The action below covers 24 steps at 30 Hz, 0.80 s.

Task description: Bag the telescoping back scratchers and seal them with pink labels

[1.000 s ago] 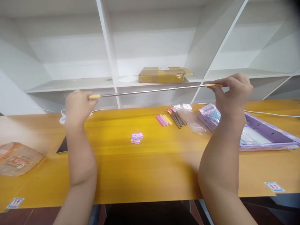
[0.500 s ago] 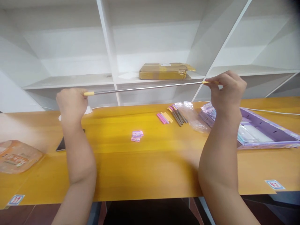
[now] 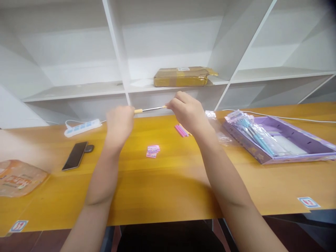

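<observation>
"Where is the metal rod [image 3: 152, 108] held?"
"Above the surface [image 3: 162, 196], between the left hand [image 3: 120, 124] and the right hand [image 3: 186, 110]."
"How is it gripped?"
"One yellow end [image 3: 138, 111] is clasped by the left; the other is pinched by the right. Pink cards [image 3: 152, 151] are seen below."

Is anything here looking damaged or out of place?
Yes: the cardboard box on the shelf has a ragged right end, with a flap sticking out, as if torn. The pink cards on the table overlap unevenly. The held rod looks straight.
</observation>
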Tool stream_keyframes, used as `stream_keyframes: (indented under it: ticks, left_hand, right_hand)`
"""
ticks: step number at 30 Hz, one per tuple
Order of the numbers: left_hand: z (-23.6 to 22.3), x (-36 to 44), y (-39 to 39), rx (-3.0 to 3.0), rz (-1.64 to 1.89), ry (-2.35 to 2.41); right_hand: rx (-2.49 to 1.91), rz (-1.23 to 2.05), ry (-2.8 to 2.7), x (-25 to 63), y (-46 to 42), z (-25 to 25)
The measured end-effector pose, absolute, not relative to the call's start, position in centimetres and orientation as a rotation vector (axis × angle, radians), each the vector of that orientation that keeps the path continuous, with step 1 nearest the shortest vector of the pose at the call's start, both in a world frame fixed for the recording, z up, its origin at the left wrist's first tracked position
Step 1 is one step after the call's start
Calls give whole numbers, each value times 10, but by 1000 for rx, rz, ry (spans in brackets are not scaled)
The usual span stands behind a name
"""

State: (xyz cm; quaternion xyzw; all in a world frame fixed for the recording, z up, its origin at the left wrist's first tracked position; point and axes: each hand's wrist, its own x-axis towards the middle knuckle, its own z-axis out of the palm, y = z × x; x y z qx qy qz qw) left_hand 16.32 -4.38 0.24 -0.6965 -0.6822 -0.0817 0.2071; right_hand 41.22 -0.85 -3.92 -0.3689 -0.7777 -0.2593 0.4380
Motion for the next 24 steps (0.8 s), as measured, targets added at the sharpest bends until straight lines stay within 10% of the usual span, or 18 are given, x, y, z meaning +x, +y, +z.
stream_keyframes:
  ticks: [24]
  left_hand:
    - [-3, 164, -39, -2088, -279, -1756]
  right_hand:
    - [-835, -513, -1987, 432, -18, -23]
